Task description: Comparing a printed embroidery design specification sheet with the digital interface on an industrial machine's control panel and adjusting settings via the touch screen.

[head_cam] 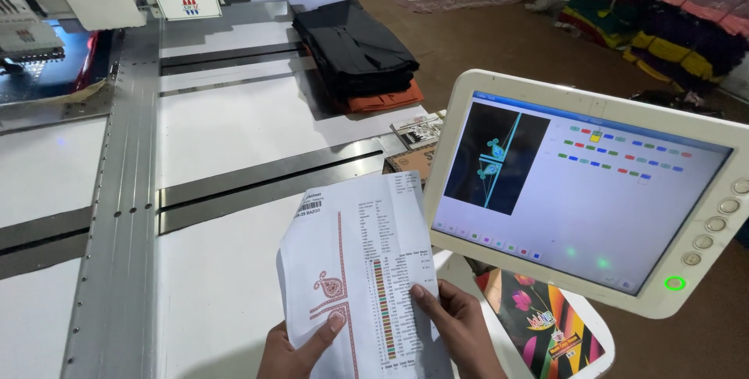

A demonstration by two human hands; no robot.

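Your left hand (292,352) and right hand (460,324) both grip the printed sheet (359,270) by its lower edge, above the worktop (226,129); its long axis runs up and away from your grip, beside the control screen (577,184).

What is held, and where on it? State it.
A printed paper sheet, held by both hands at its lower edge: left hand at the bottom left, right hand at the bottom right.

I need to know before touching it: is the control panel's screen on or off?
On. The screen is lit, showing a design and coloured marks; a green light glows.
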